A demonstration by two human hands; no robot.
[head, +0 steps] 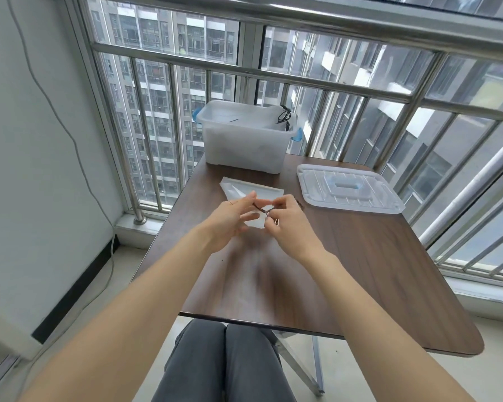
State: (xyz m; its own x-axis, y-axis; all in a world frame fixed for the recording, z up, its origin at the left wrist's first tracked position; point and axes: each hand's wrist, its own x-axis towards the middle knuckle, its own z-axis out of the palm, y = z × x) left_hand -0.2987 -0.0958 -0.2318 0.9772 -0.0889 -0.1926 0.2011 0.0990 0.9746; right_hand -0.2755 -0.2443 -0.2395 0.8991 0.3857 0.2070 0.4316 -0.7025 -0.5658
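Above the middle of a brown table (360, 271), my left hand (230, 224) and my right hand (285, 221) meet over a clear plastic bag (244, 190). A thin dark wire (261, 209) runs between them. My right hand pinches one end of it with thumb and forefinger. My left hand's fingertips pinch the other end, its other fingers fairly straight. The wire is small and partly hidden by the fingers.
A translucent storage box (244, 146) with blue latches stands at the table's far edge, dark cables (285, 117) hanging over its rim. Its lid (349, 188) lies flat to the right. A metal window railing (273, 74) runs behind. My knees are under the near edge.
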